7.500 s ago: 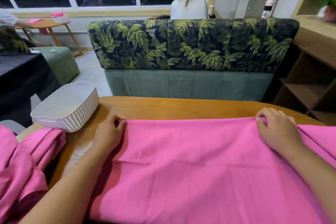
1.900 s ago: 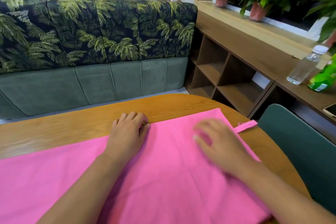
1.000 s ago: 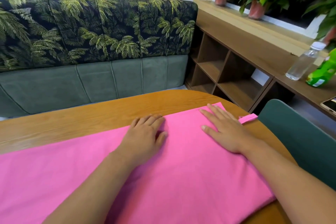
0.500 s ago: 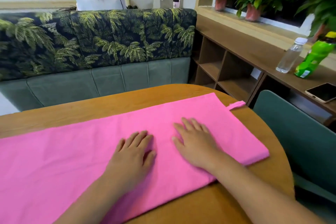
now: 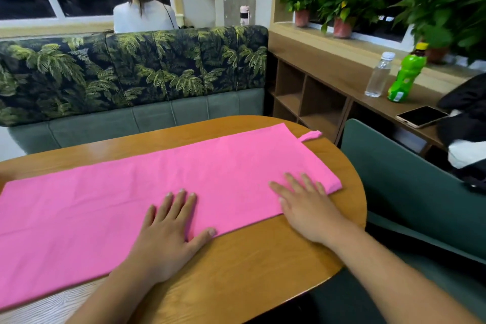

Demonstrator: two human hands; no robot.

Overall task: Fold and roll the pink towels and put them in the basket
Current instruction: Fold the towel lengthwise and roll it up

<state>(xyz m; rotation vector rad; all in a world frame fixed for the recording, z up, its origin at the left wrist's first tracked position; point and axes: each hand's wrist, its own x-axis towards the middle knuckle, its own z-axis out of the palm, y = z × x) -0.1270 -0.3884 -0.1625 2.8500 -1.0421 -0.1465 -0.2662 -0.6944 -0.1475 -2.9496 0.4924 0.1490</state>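
Head view: left hand point(image 5: 168, 239), right hand point(image 5: 307, 208), fingers point(image 5: 181, 202) straight, on frame-cropped pink towel point(image 5: 210, 166)

left hand point(image 5: 168, 231): bare, nails short | left forearm point(image 5: 113, 294): bare to the near frame edge | right hand point(image 5: 307, 208): bare, nails short | right forearm point(image 5: 389, 271): bare to the near right frame edge

Plain bright pink all over the towel point(image 5: 210, 179). Warm orange-brown with fine wood grain on the table point(image 5: 249, 271), paler and greyer at its near left corner. Beyond the table's far edge, yellow-green palm leaves on black across the sofa back point(image 5: 131, 73), dull grey-green below. Dark teal on the chair point(image 5: 407, 179). Bright green bottle point(image 5: 403, 76), yellow cap; clear bottle point(image 5: 377, 79), white cap.
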